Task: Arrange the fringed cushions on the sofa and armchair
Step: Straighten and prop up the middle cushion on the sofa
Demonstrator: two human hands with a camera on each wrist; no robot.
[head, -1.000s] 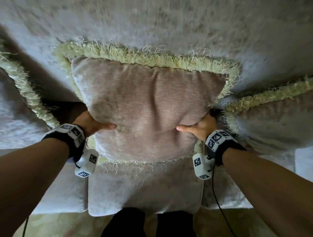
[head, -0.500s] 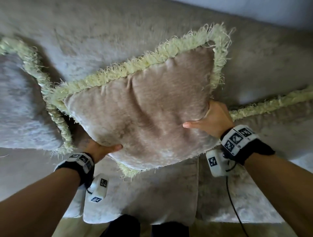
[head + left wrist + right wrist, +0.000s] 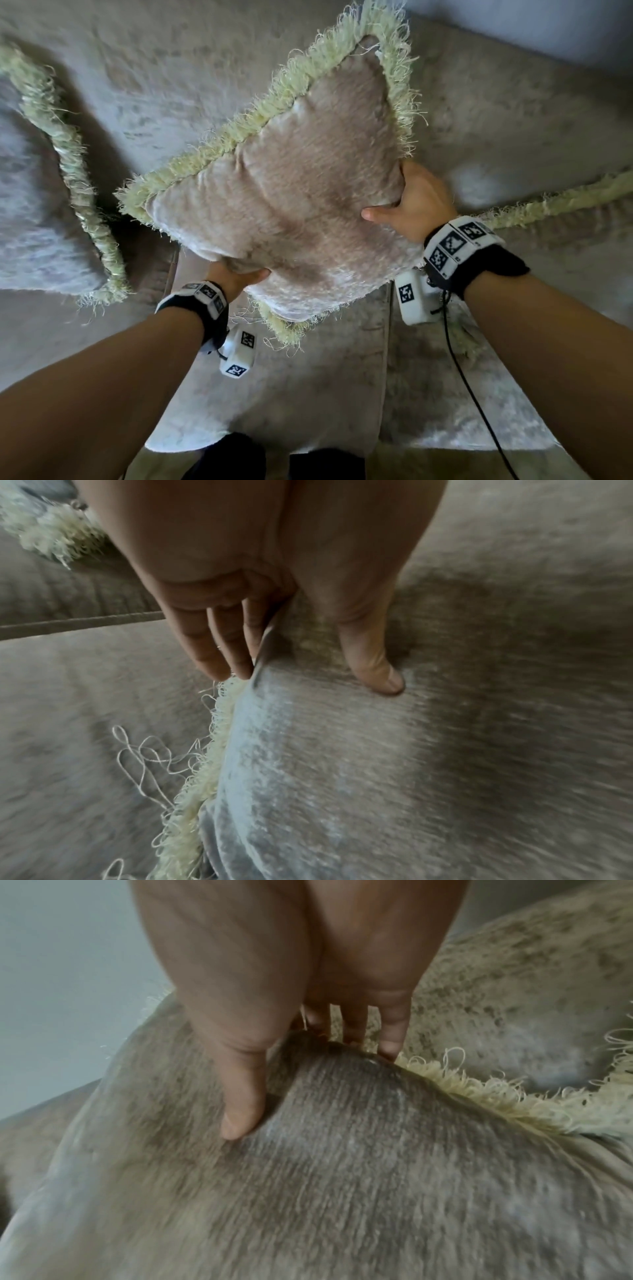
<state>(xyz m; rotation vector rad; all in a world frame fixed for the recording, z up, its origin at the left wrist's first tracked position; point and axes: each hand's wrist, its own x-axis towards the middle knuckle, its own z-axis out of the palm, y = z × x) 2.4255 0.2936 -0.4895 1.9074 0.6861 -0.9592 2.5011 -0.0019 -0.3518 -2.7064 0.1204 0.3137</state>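
Observation:
A beige velvet cushion [image 3: 291, 202] with pale yellow fringe hangs tilted in the air above the sofa seat, one corner pointing up. My left hand [image 3: 236, 277] grips its lower left edge, thumb on the front and fingers behind. My right hand [image 3: 407, 205] grips the right edge the same way. In the left wrist view the thumb [image 3: 373, 666] presses the cushion [image 3: 377, 777] beside its fringe. The right wrist view has the thumb [image 3: 243, 1110] sunk into the cushion [image 3: 342, 1191]. A second fringed cushion [image 3: 37, 212] leans at the left, and a third one [image 3: 565, 212] lies at the right.
The grey velvet sofa back [image 3: 171, 85] fills the upper view, and the seat cushions [image 3: 308, 394] lie below the lifted cushion. A pale wall [image 3: 548, 20] shows at the top right. My dark shoes [image 3: 274, 459] stand on the floor by the sofa's front edge.
The cushion has been lifted off the sofa back and turned, its right corner swinging upward. My right hand rose with it, and my left hand dropped lower.

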